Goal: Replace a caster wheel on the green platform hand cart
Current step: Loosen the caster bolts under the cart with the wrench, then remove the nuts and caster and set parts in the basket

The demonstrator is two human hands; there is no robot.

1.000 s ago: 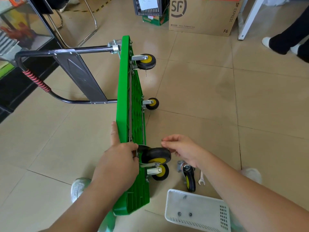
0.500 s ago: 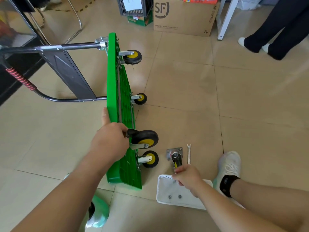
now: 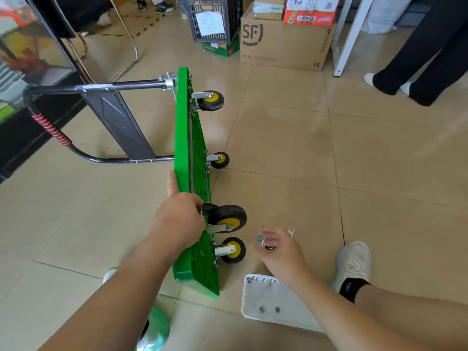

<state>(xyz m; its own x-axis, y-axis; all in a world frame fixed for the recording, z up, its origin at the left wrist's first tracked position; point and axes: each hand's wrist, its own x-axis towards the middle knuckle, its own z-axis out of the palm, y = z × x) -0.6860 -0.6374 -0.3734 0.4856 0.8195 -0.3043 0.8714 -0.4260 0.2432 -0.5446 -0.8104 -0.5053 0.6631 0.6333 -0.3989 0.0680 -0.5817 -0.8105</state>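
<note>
- Green platform cart (image 3: 186,148) stood on edge; left hand (image 3: 177,219) had its fingers (image 3: 196,206) curled round the caster wheel (image 3: 228,219) just beyond them.
- Right hand (image 3: 278,252) was blurred; I could not tell how its fingers lay.
- Probably unbolted, the wheel could slip if that grip eased.

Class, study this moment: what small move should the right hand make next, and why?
Probably carry a fastener to the caster, which the left hand holds against the green cart's underside. Loose nuts lie in the white tray; whether the blurred right hand already holds one is unclear.
</note>
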